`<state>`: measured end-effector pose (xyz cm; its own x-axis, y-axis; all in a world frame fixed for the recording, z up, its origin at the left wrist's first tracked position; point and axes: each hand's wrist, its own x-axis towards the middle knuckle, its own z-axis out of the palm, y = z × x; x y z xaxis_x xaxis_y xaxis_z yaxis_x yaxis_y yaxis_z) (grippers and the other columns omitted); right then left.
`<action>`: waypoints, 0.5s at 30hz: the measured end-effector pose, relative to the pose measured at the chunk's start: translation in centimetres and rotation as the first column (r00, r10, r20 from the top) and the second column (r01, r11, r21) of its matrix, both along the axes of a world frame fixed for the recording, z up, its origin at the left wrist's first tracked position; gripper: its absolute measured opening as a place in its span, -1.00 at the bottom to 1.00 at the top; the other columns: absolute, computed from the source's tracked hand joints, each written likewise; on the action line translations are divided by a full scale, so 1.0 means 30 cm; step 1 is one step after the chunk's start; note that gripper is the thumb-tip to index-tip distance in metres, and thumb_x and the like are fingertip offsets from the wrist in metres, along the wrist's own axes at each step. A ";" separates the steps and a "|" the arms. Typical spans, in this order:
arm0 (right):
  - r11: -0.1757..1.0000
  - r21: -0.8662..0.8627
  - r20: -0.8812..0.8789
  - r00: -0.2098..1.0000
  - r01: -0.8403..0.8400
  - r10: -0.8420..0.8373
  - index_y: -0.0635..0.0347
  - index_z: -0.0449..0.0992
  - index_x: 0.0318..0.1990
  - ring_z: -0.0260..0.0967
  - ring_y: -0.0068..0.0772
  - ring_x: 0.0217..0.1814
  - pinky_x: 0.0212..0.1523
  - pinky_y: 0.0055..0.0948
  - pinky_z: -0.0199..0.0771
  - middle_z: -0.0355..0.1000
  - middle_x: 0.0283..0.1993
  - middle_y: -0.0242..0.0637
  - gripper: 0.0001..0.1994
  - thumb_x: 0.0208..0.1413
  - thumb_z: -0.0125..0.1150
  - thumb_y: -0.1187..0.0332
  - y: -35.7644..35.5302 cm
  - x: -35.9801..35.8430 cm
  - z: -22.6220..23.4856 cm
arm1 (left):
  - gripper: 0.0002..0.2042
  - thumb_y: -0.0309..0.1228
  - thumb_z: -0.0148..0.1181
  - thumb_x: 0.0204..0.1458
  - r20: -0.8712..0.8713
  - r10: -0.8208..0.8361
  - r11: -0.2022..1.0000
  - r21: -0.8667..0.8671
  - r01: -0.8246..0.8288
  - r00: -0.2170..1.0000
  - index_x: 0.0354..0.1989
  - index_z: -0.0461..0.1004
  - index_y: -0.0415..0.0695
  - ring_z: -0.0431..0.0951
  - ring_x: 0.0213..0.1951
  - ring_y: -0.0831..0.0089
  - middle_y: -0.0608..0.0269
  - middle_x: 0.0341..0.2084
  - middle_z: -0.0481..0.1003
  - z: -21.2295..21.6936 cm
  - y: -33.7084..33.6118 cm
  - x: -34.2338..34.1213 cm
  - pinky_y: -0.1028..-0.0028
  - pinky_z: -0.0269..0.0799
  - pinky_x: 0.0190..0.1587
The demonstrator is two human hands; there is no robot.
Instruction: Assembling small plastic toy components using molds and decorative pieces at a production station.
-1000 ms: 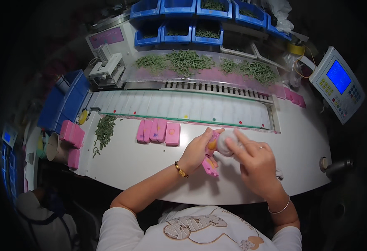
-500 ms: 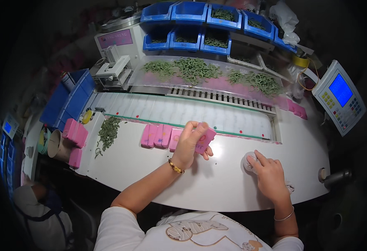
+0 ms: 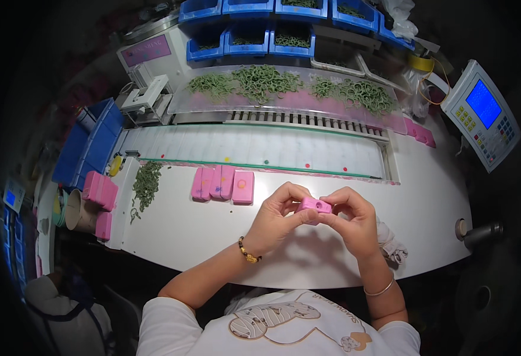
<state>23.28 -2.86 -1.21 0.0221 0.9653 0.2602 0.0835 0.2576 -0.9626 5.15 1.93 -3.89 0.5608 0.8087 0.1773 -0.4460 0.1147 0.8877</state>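
Note:
A pink block-shaped rubber mold [image 3: 315,206], with a round hole in the side that faces up, is held over the near middle of the white table. My left hand [image 3: 284,216] pinches its left end between thumb and fingers. From the other side my right hand [image 3: 350,219] grips the right end, and both thumbs press close together on the near face. The fingers behind the mold are partly hidden. Left of my hands, several more pink molds [image 3: 243,187] lie in a row on the table, with coloured marks on them.
Small green rings lie in a pile [image 3: 146,184] at the left and on a clear tray [image 3: 183,101] beyond the conveyor [image 3: 254,145]. Blue bins [image 3: 242,50] stand behind. A keypad screen [image 3: 483,110] rises at right. A crumpled cloth [image 3: 393,243] lies beside my right wrist.
My right hand has left the round white thing on the table and come in to grip the mold. My left hand has turned the mold and brought it lower and right.

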 end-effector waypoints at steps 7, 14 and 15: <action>0.951 0.161 0.247 0.923 0.263 -0.297 0.27 0.52 -0.23 0.45 -0.54 -0.32 -0.39 -0.56 0.38 0.48 -0.35 -0.31 -0.78 -0.04 0.42 0.50 0.008 -0.027 0.009 | -0.58 -0.47 0.49 -0.17 -0.135 0.744 0.446 0.829 -0.337 0.654 -0.17 0.38 -0.18 0.47 -0.12 0.31 0.09 -0.11 0.40 0.018 0.011 -0.033 0.35 0.41 -0.02; 0.972 -0.228 -0.199 0.975 0.053 -0.100 0.28 0.50 -0.03 0.43 -0.59 -0.20 -0.29 -0.62 0.43 0.51 -0.13 -0.30 -0.68 0.06 0.36 0.44 0.079 -0.083 -0.022 | -0.61 -0.49 0.41 -0.17 -0.334 0.589 0.671 0.710 -0.215 0.736 -0.19 0.35 -0.19 0.47 -0.26 0.33 0.10 -0.26 0.34 0.019 0.073 -0.054 0.42 0.44 -0.19; 0.973 -0.224 -0.201 0.975 0.045 -0.092 0.28 0.50 -0.03 0.43 -0.59 -0.20 -0.29 -0.62 0.43 0.51 -0.13 -0.30 -0.68 0.06 0.36 0.44 0.088 -0.083 -0.032 | -0.62 -0.48 0.41 -0.16 -0.400 0.544 0.723 0.669 -0.171 0.738 -0.19 0.35 -0.19 0.48 -0.27 0.35 0.11 -0.26 0.35 0.015 0.114 -0.084 0.42 0.44 -0.20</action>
<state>20.79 -0.21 -2.17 0.1216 0.9922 0.0272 -0.1153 0.0413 -0.9925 2.62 5.34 -3.45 0.3916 0.8144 0.4282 0.2310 -0.5375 0.8110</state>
